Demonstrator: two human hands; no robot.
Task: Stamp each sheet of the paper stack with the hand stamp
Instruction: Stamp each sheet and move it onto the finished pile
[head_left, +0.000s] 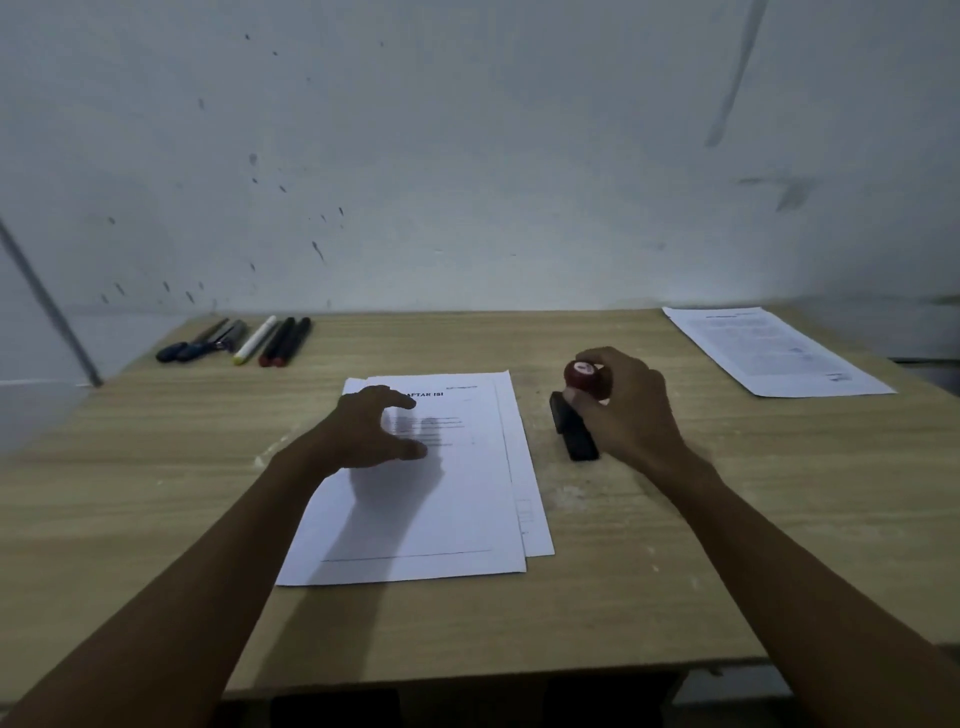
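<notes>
Stamp with a round dark-red wooden knob (587, 378) stands just right of the paper, its knob held from above and behind by the right hand (631, 410), whose fingers (597, 361) curl round the knob. Below the knob the stamp's foot sits on or in a flat black rectangular pad or case (574, 434) that lies on the light wood-grain counter (649, 571); whether the stamp face touches the pad cannot be told, since the hand covers the join.

A small stack of white printed paper sheets (447, 499) lies in the middle of the counter, the top sheet slightly skewed so that the edge of a lower sheet shows along the right side and at the top. The top sheet bears a bold heading and a few faint lines of text inside a thin frame. The left hand (371, 428) hovers over or rests lightly on the upper left part of the stack with its fingers (402, 402) spread and gently bent, holding nothing; it casts a shadow on the paper below it.

At the far right corner of the counter, well apart from the stack, lies a single white printed sheet (774, 348). At the far left a row of pens and markers (244, 340) lies side by side: dark blue ones, a white marker with a yellow tip, and black ones with red ends. A pale, speckled wall (467, 156) rises behind the counter.
</notes>
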